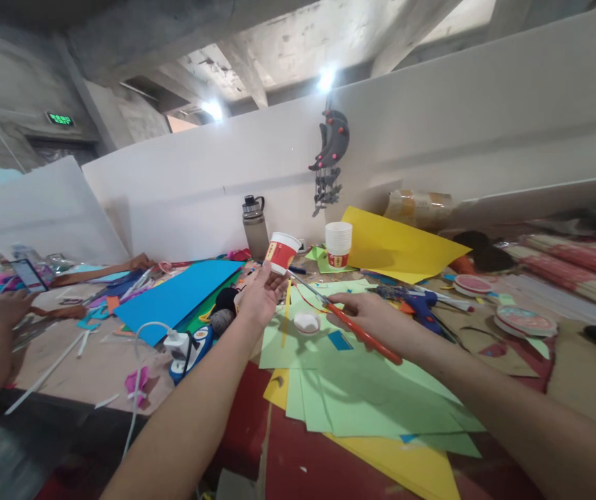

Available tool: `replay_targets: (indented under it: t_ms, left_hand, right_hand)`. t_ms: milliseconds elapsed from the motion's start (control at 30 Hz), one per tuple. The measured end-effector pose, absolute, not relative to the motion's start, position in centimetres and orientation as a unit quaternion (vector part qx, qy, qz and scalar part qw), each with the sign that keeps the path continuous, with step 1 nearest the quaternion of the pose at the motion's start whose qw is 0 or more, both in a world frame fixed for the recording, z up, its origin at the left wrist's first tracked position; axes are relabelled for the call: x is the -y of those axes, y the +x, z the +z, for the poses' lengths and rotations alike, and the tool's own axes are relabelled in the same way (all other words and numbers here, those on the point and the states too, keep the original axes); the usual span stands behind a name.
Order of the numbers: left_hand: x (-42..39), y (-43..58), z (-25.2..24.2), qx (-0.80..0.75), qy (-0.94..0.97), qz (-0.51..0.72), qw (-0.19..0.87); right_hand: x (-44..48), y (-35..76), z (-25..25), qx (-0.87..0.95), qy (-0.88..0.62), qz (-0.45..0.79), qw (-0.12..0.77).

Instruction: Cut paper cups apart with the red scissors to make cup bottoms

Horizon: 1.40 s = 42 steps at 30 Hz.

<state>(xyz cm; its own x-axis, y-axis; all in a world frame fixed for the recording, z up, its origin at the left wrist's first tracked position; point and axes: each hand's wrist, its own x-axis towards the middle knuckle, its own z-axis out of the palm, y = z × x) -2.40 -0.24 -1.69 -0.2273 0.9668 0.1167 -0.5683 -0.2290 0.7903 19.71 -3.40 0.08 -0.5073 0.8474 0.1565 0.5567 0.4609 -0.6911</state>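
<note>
Two bare forearms reach forward over the table. The left hand (pixel 262 295), raised with the palm turned inward, pinches a small red-and-white paper cup (pixel 283 254) by its lower part, tilted above the tabletop. The right hand (pixel 368 314), back upward, grips metal scissors with long orange handles (pixel 367 337), the blades pointing toward the cup. Beneath lie overlapping pale green paper sheets (pixel 376 399) bearing a small white round piece (pixel 307 323). Behind them stand a stack of matching paper cups (pixel 338 241) and a grey translucent bottle with a black lid (pixel 255 228). A bright blue sheet (pixel 178 295) lies left, a large yellow sheet (pixel 402 246) right. At far left is another person's hand (pixel 3 305). White panels (pixel 199 180) back the table under a lit concrete ceiling (pixel 287 42).
</note>
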Motion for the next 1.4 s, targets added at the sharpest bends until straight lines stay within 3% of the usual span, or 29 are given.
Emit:
replay_targets:
  t_ms: [867, 1400]
  left_hand:
    - [0.7, -1.5, -1.8, -0.308, 0.37, 0.7, 0.528]
    - [0.9, -1.4, -1.3, -0.312, 0.372, 0.707, 0.514]
  right_hand:
    - [3.3, 20.1, 0.4, 0.799, -0.433, 0.341, 0.241]
    - [3.7, 19.9, 0.6, 0.817, -0.428, 0.295, 0.251]
